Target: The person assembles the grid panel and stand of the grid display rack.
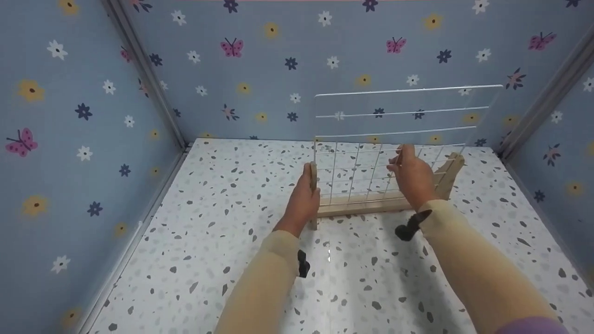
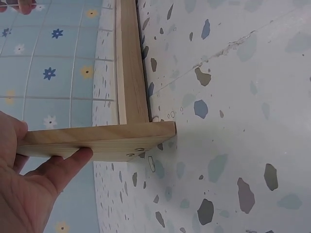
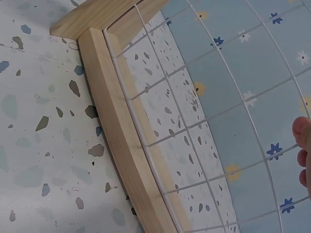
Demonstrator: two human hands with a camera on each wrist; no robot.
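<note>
A white wire grid (image 1: 403,91) stands tilted in a wooden stand, leaning away toward the back wall. The stand has a front crossbar (image 1: 366,204), a left side piece (image 2: 107,138) and a right side piece (image 1: 448,178). My left hand (image 1: 301,204) grips the left side piece, with thumb and fingers on opposite faces. Farther right, my right hand (image 1: 413,176) pinches the grid's wires with curled fingertips, which show at the edge of the right wrist view. The grid's lower edge lies along the crossbar (image 3: 119,131).
The stand rests on a white speckled tabletop (image 1: 209,222). Blue flower-patterned panels rise behind it (image 1: 260,60) and on the left (image 1: 46,185) and right (image 1: 566,176), joined by grey metal corner posts (image 1: 144,65). Each wrist carries a small black device (image 1: 410,227).
</note>
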